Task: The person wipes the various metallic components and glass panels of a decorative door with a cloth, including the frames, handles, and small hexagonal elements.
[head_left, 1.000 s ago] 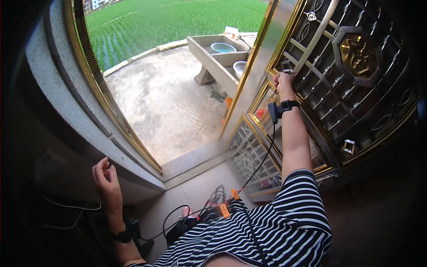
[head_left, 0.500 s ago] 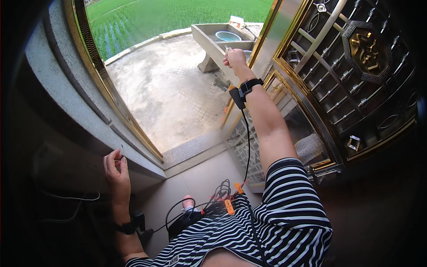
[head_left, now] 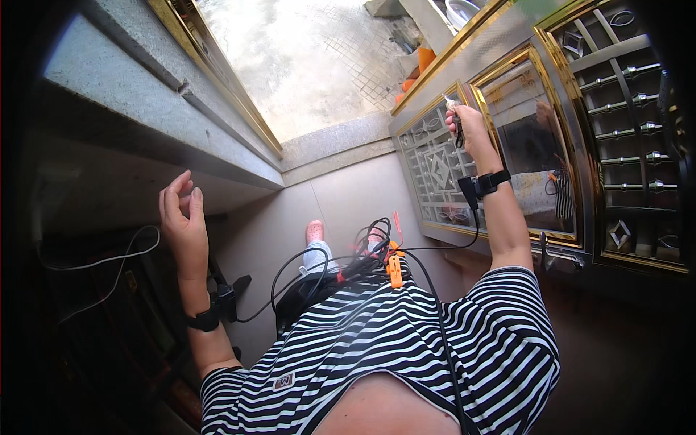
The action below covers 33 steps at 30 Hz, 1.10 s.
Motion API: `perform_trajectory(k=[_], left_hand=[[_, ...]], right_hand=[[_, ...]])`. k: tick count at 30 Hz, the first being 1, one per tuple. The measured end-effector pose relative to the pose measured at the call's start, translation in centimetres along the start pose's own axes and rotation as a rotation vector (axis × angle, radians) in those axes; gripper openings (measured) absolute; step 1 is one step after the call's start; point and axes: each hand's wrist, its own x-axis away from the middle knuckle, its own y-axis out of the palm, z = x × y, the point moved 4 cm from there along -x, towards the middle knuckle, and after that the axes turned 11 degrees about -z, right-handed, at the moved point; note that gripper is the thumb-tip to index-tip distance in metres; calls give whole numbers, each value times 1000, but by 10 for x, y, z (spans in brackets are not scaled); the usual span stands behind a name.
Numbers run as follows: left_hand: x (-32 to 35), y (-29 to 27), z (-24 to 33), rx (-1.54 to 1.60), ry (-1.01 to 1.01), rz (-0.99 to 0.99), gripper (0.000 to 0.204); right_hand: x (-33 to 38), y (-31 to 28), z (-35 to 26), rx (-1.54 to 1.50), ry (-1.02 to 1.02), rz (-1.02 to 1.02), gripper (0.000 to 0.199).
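Clasping small object (head_left: 459,133) — half-hidden, kind unclear: right fingers (head_left: 451,121) | left fingers (head_left: 172,203) loosely curled | basin (head_left: 462,12) — top cut off

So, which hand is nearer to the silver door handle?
Right. The right hand is ahead of the silver door handle and to its left, not touching it. The left hand is much farther left, below the stone door frame in the picture.
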Motion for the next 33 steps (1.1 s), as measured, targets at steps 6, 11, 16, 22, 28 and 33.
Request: perform_trajectory(k=[6, 11, 16, 22, 28, 33], left_hand=[[-30, -3, 9, 80, 86, 142, 27], [-48, -28, 26, -15, 241, 442, 24], [-67, -38, 29, -67, 239, 539, 20], [-73, -39, 31, -82, 179, 580, 22], [-77, -36, 27, -108, 134, 545, 23], [-73, -36, 24, -126, 133, 571, 24]], right_hand=[[28, -41, -29, 184, -128, 132, 30], [53, -58, -83, 387, -282, 245, 36], [58, -100, -139, 564, -420, 591, 37], [65, -113, -222, 1160, -406, 1015, 39], [38, -138, -264, 1320, -235, 958, 38], [28, -134, -276, 1451, -74, 875, 39]])
